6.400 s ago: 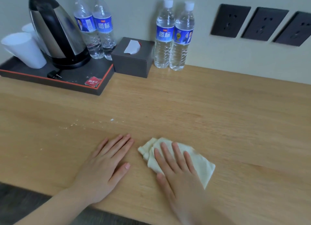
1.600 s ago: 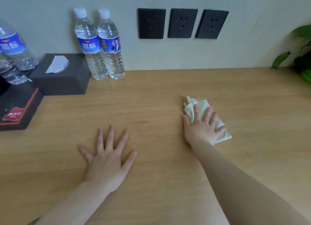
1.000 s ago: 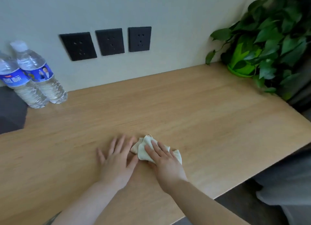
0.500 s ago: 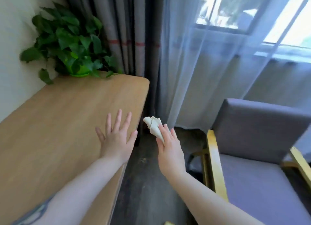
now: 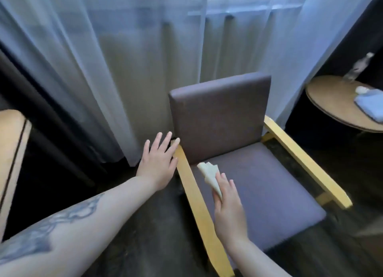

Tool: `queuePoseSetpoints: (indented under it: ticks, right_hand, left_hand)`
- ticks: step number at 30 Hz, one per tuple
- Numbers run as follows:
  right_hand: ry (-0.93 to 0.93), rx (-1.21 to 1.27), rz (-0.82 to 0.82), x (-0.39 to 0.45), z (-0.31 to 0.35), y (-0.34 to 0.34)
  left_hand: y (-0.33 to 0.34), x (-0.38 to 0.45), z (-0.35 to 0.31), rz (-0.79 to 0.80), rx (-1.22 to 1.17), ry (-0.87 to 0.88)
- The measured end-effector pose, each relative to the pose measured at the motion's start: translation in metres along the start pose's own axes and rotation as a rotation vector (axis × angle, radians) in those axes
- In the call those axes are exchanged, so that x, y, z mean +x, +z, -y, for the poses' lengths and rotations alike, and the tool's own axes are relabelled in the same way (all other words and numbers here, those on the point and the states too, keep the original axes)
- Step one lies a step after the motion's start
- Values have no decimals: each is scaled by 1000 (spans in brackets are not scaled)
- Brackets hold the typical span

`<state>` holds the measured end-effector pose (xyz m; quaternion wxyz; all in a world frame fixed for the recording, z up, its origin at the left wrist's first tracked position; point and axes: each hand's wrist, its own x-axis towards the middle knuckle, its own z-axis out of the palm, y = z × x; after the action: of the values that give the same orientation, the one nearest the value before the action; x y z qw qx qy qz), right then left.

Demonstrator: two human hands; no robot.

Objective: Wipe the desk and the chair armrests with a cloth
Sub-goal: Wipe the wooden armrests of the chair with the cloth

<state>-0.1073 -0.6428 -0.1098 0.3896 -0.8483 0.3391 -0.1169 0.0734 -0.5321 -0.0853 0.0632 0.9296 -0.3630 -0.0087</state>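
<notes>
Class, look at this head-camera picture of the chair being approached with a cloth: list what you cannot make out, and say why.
- Pale cream cloth: lower part hidden behind the right hand; whether it touches the near yellow wooden armrest is unclear.
- Near armrest's back end: covered by the left hand.
- Clear bottle on the round wooden side table: blurred, too small to read.
- Light wooden desk: cut off by the left edge.

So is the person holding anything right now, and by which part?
Yes: the right hand grips the cloth by its near end, the rest sticking out past the fingers over the chair. The left hand holds nothing.
</notes>
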Motion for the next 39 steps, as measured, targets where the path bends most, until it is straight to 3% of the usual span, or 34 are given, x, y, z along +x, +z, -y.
queuePoseSetpoints:
  ticks: [4,10,18,24,30,34,39]
  right_hand:
    - [123,-149,80,-6,-73,27]
    - [201,-481,444,-45,-132,94]
    - [150,-526,204,-71,-159,157]
    - [48,-392,144,28,-144,190]
    - [-143,-550,323,90,-126,201]
    - [-289,-580,395,66,-141,180]
    - [-285,-621,375,4,-176,146]
  left_hand:
    - [80,50,-7,135,76,125]
    - [191,61,0,355,139,298]
    - [232,69,41,377,105,268]
    - [238,87,63,324,104,311]
    - [235,107,68,281,130,379]
    - [240,101,62,309,130,386]
    - [252,100,52,321,109,373]
